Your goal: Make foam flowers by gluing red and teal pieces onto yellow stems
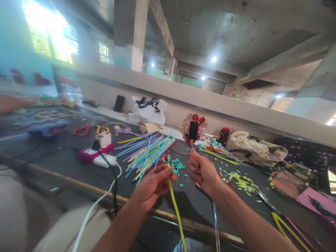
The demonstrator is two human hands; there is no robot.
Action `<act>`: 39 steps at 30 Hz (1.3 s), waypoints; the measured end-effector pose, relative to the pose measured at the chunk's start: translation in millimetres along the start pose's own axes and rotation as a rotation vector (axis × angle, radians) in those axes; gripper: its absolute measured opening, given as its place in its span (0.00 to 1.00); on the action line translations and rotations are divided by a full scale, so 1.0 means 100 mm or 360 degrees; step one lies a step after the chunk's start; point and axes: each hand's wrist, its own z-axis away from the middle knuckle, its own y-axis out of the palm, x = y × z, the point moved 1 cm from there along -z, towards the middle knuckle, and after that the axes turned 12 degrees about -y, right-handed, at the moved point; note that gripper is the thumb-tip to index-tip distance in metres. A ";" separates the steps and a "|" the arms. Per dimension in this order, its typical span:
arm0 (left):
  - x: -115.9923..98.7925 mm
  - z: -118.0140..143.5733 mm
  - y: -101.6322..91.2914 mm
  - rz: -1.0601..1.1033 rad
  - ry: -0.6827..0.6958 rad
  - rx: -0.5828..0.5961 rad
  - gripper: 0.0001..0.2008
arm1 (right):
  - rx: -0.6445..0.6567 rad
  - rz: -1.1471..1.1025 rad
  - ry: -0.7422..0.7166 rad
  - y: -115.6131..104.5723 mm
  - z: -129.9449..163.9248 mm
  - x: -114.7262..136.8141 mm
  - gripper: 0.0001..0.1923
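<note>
Fingers (164,175) of left hand (153,185) pinched on long yellow plastic strip (175,203) — red-and-teal beaded tip (165,158) up. Right hand (203,172) fisted tight just beside; contents hidden — cannot tell.

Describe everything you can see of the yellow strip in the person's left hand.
The yellow strip is long, thin and flexible, plastic-like. The left hand pinches it near its top, where small red and teal pieces sit. From there it hangs down, curving past the table edge and out of the picture's bottom. The right hand is closed beside it, apart.
</note>
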 end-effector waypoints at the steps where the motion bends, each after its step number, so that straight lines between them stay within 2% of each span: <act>1: 0.01 -0.01 0.00 -0.0007 -0.0008 0.0006 0.06 | 0.0003 -0.0015 -0.0003 0.01 0.00 -0.01 0.21; 5: 0.02 -0.02 0.00 -0.0035 0.0056 0.0049 0.05 | 0.0041 -0.0032 0.0016 0.05 0.03 0.00 0.21; 9: 0.02 -0.01 0.02 -0.0233 0.0166 0.0149 0.03 | 0.0090 0.0021 0.0062 0.09 0.09 0.02 0.20; 13: 0.02 -0.01 0.07 -0.0388 0.0209 0.0119 0.03 | 0.0107 0.0135 0.0066 0.12 0.14 0.01 0.17; 18: 0.05 -0.03 0.07 -0.0371 0.0096 0.0140 0.04 | 0.0032 0.0292 -0.0105 0.14 0.07 0.03 0.12; 22: 0.06 -0.05 0.02 -0.0093 -0.0001 0.0111 0.06 | -0.0113 0.0468 -0.0239 -0.02 0.01 0.04 0.06; 26: 0.07 -0.07 0.00 -0.0039 -0.0052 0.0038 0.05 | -0.0139 0.0535 -0.0137 -0.27 0.13 0.00 0.06; 29: 0.09 -0.07 0.01 -0.0039 -0.0064 0.0025 0.04 | -0.0081 0.0544 -0.0032 -0.36 0.28 -0.04 0.06; 31: 0.12 -0.07 0.02 0.0012 -0.0090 0.0047 0.04 | 0.0011 0.0574 -0.0027 -0.34 0.35 -0.04 0.04; 36: 0.13 -0.06 0.04 0.0108 -0.0124 0.0270 0.07 | 0.0320 0.0824 -0.0244 -0.15 0.34 -0.03 0.10; 39: 0.12 -0.06 0.04 0.0057 -0.0100 0.0305 0.08 | 0.0381 0.0907 -0.0320 -0.09 0.29 -0.07 0.12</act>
